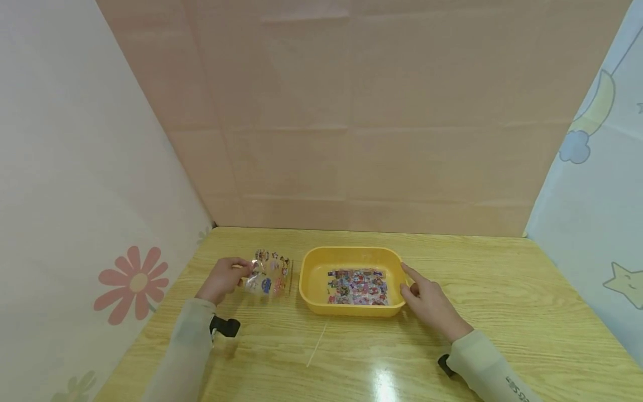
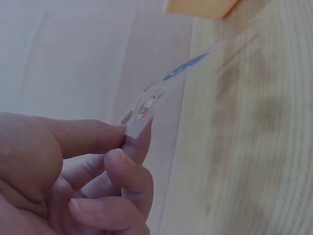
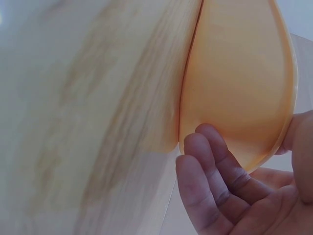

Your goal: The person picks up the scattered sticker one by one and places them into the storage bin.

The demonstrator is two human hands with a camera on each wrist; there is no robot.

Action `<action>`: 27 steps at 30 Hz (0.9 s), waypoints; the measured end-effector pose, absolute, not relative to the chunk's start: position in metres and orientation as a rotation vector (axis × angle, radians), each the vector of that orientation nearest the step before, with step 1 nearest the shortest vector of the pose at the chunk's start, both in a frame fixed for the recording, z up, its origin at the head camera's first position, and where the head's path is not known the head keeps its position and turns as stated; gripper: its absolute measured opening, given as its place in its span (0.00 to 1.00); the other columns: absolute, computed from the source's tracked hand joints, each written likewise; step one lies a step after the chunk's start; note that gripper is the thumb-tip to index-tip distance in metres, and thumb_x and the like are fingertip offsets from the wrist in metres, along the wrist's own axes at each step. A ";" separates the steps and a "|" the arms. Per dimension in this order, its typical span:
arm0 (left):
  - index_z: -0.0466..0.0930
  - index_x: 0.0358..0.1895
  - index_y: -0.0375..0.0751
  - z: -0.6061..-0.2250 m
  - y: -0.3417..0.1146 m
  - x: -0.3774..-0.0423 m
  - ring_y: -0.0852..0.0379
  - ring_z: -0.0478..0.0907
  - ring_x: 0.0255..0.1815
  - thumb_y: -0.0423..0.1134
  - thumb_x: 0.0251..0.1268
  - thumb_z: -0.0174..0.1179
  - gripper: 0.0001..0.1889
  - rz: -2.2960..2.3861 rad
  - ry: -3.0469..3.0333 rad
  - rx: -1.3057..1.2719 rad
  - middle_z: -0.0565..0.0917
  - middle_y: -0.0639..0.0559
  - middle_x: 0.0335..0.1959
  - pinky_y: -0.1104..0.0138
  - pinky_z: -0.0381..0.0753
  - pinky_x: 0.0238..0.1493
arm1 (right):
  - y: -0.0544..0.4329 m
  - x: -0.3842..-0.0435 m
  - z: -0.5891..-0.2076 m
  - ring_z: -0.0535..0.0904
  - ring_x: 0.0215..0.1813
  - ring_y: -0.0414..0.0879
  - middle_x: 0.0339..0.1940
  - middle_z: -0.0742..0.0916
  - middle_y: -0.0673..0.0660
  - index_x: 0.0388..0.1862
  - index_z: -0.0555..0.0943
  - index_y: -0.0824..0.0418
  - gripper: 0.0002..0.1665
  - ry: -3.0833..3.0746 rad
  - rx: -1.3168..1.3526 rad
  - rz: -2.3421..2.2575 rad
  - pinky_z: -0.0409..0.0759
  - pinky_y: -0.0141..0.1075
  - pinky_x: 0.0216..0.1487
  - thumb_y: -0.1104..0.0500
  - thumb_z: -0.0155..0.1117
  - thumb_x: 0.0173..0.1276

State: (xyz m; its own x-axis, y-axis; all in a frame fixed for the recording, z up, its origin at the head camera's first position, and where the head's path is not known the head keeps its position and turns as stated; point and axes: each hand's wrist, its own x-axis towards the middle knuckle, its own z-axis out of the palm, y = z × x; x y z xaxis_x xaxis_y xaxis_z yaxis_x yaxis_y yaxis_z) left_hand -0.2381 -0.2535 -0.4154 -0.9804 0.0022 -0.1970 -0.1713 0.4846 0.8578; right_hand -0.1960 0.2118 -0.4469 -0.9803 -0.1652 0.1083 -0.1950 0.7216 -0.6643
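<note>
My left hand pinches the edge of a clear sticker sheet printed with small colourful cartoon figures. In the left wrist view the thumb and index finger hold a corner of the sheet, which bends away toward the table. Right of it stands a yellow plastic basin. Several colourful stickers lie flat across its bottom. My right hand grips the basin's right end; in the right wrist view the thumb goes over the rim while curled fingers stay outside against the wall.
The basin and hands are over a light wood-grain table. A thin pale strip lies in front of the basin. A plain pinkish backdrop rises behind, with patterned sheets at both sides.
</note>
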 end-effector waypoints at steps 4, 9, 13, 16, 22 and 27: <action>0.79 0.57 0.29 -0.408 -0.253 -0.238 0.58 0.73 0.27 0.36 0.78 0.51 0.15 1.515 2.557 -0.116 0.83 0.38 0.47 0.71 0.61 0.18 | 0.212 -0.196 -0.447 0.64 0.17 0.40 0.15 0.74 0.49 0.78 0.61 0.65 0.35 -2.880 0.292 1.119 0.66 0.32 0.21 0.57 0.54 0.77; 0.78 0.57 0.30 -0.397 -0.252 -0.238 0.56 0.73 0.29 0.37 0.78 0.51 0.15 1.521 2.573 -0.101 0.82 0.38 0.49 0.71 0.62 0.19 | 0.212 -0.196 -0.446 0.65 0.18 0.40 0.15 0.75 0.49 0.78 0.61 0.65 0.35 -2.888 0.284 1.123 0.66 0.32 0.21 0.57 0.54 0.77; 0.78 0.58 0.32 -0.390 -0.250 -0.238 0.56 0.73 0.29 0.39 0.78 0.51 0.16 1.527 2.584 -0.088 0.81 0.40 0.50 0.70 0.62 0.19 | 0.211 -0.195 -0.445 0.65 0.18 0.40 0.15 0.75 0.49 0.78 0.60 0.65 0.35 -2.889 0.284 1.123 0.66 0.32 0.21 0.57 0.54 0.77; 0.79 0.58 0.32 -0.384 -0.247 -0.238 0.57 0.73 0.28 0.39 0.78 0.52 0.16 1.540 2.593 -0.064 0.81 0.40 0.50 0.70 0.63 0.19 | 0.211 -0.195 -0.445 0.65 0.18 0.40 0.16 0.75 0.50 0.79 0.60 0.65 0.35 -2.895 0.282 1.117 0.66 0.32 0.21 0.57 0.54 0.77; 0.81 0.56 0.34 -0.375 -0.238 -0.237 0.57 0.72 0.28 0.39 0.78 0.53 0.14 1.607 2.591 -0.025 0.83 0.39 0.49 0.70 0.62 0.20 | 0.211 -0.196 -0.445 0.65 0.18 0.40 0.15 0.75 0.50 0.78 0.60 0.65 0.35 -2.898 0.286 1.116 0.66 0.32 0.21 0.57 0.54 0.77; 0.81 0.55 0.36 -0.366 -0.225 -0.236 0.56 0.71 0.27 0.39 0.78 0.53 0.14 1.650 2.570 0.005 0.85 0.45 0.42 0.70 0.62 0.20 | 0.211 -0.196 -0.445 0.66 0.18 0.41 0.17 0.76 0.50 0.79 0.60 0.66 0.35 -2.901 0.286 1.111 0.67 0.32 0.22 0.56 0.54 0.77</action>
State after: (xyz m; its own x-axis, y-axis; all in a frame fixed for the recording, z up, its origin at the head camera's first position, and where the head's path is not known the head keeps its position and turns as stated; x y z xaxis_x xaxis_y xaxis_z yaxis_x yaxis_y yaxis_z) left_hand -0.2356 -0.2248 -0.3665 -0.9962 0.0495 -0.0716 -0.0445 0.4175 0.9076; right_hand -0.1960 0.2114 -0.4446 -0.9830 -0.1623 0.0860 -0.1783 0.7298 -0.6601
